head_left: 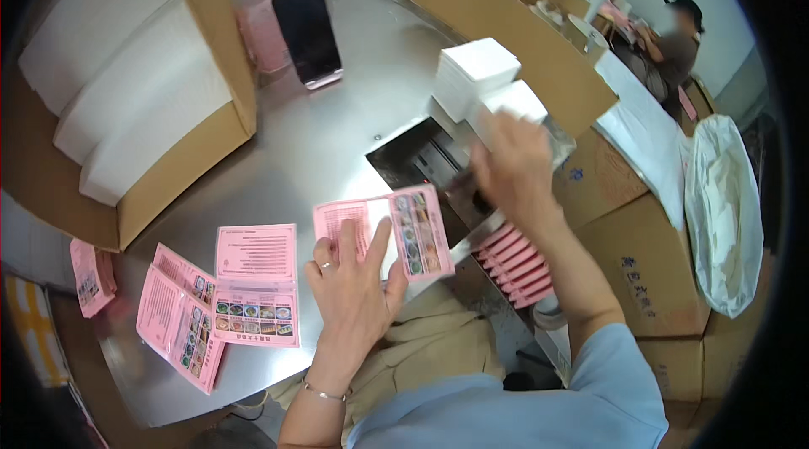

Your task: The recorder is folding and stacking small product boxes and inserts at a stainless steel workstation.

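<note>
Resting open on one pink leaflet (431,238) at the near edge of the bench (244,188), the left hand (354,289) spread its fingers over one white slip (378,209), in the head view. The right hand (518,166), blurred, was beside two white card stacks (479,61); whether it gripped anything could not be told. At least two other leaflets (257,289) lay leftward; one phone (306,32) and two bottles (263,27) stood farther back.

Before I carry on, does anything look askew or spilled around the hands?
Mildly: left of the left hand, the open pink leaflets overlap at uneven angles rather than lying squarely stacked. I see no clear spill or damage.
</note>
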Tool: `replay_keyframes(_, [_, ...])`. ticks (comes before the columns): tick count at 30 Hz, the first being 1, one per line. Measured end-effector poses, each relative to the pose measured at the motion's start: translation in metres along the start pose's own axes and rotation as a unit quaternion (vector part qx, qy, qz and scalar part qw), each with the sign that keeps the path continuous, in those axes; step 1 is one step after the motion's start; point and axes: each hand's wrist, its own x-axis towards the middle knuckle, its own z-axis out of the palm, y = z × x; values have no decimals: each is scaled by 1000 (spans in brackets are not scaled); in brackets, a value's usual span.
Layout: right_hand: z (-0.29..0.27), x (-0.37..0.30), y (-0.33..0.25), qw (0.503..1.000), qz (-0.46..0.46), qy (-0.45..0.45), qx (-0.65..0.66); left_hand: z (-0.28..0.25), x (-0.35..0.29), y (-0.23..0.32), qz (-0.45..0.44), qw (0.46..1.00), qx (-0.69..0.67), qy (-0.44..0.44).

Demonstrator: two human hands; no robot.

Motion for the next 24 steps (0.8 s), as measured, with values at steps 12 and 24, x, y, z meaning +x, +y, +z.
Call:
replay_keyframes(12, [50,-8,76,992,56,54,100,-10,-10,6,35,999,1,11])
replay_keyframes(24, [43,-8,75,986,84,32,138,-23,-22,9,10,1000,-21,-6])
